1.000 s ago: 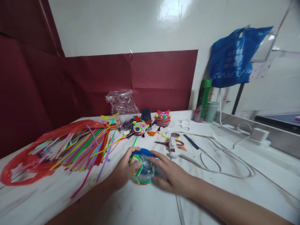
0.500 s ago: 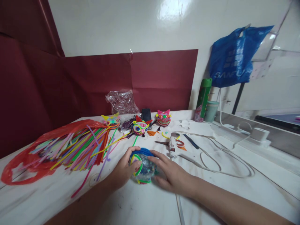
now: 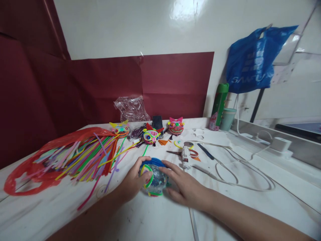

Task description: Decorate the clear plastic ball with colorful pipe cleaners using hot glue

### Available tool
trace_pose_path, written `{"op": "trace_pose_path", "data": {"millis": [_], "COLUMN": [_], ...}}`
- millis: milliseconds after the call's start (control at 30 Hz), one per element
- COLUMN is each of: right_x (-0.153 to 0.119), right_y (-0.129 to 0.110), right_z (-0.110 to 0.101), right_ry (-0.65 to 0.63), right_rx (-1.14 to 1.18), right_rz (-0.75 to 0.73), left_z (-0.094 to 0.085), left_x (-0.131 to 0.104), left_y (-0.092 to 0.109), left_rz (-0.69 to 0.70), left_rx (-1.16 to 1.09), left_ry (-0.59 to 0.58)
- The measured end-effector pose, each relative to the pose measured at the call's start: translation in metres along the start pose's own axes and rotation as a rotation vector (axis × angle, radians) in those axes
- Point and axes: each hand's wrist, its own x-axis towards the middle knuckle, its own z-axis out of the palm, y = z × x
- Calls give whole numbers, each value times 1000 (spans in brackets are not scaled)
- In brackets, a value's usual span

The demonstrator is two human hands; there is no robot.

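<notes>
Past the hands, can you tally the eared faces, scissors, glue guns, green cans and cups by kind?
Yellow-eared face, red-eared face, pink-eared face: 3
Scissors: 1
Glue gun: 1
Green can: 1
Cup: 1
Total: 7

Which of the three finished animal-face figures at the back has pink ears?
The rightmost figure, right of the dark phone. The middle one's ears are red, the left one's yellow.
</notes>
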Motion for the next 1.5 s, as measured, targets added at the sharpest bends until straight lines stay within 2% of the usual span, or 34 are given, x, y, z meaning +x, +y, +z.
{"op": "trace_pose_path", "data": {"millis": [800,1500], "right_x": [-1,-1], "right_y": [1,1], "right_z": [0,0], "right_ry": [8,-4], "right_rx": [-3,2], "right_rz": [-15,1], "left_z": [1,-1], "left_x": [-1,0], "left_y": [5,2], "left_rz": [11,9], "left_rx": [16,20], "left_ry": [38,-9]}}
